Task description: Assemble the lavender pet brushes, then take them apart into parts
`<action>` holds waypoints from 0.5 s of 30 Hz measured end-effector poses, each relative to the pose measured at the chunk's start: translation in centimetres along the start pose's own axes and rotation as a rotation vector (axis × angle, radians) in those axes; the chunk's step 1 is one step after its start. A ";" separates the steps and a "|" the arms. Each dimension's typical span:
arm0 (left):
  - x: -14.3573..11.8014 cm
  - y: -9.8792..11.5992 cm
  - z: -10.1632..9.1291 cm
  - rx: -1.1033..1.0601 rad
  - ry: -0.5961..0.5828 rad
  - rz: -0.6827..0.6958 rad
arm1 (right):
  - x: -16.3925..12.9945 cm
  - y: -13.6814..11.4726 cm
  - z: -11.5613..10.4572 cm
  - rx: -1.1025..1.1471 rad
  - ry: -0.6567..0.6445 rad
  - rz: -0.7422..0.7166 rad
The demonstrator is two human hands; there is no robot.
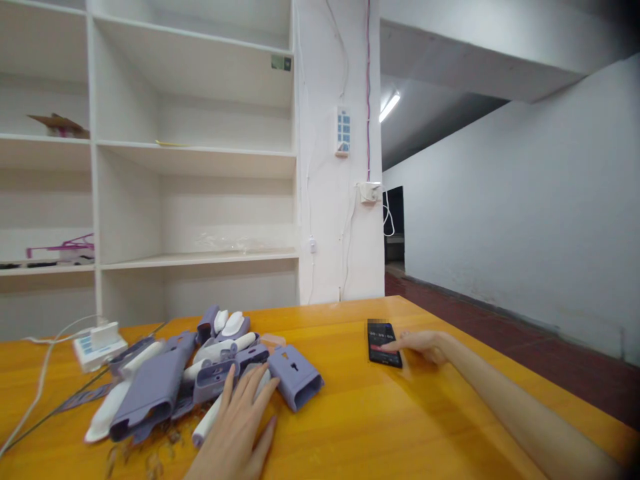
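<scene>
The surface (360, 427) carries a pile of housings (190, 380) at left and a phone (383, 345) at right, well apart. The left hand (240, 427) lies flat at the near edge of the pile. The right hand (420, 345) touches the phone from its right. A power strip (99, 343) sits behind the pile, at far left. The shelves (195, 153) stand behind the surface.
</scene>
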State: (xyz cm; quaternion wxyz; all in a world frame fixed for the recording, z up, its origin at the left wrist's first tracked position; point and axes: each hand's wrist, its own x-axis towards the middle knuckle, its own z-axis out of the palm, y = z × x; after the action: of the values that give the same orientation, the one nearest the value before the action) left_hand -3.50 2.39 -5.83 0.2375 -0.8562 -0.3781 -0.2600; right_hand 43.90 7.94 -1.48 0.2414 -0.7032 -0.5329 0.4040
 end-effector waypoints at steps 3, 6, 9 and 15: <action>0.0 0.0 -0.1 0.005 0.015 0.011 | 0.4 -0.7 0.5 0.031 -0.074 0.015; 0.0 0.0 -0.3 0.010 0.020 0.023 | 1.2 -1.0 1.0 0.026 -0.074 0.034; 0.1 0.0 -0.2 0.015 0.009 0.024 | 1.7 -1.0 1.1 0.000 -0.034 0.034; 0.0 0.0 -0.1 0.002 0.037 0.020 | 1.2 -0.4 1.9 -0.162 0.291 -0.136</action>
State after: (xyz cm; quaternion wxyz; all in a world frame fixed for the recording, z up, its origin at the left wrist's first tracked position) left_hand -3.52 2.34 -5.75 0.2482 -0.8547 -0.3652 -0.2731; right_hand 42.29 9.07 -2.61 0.2855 -0.7336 -0.5694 0.2366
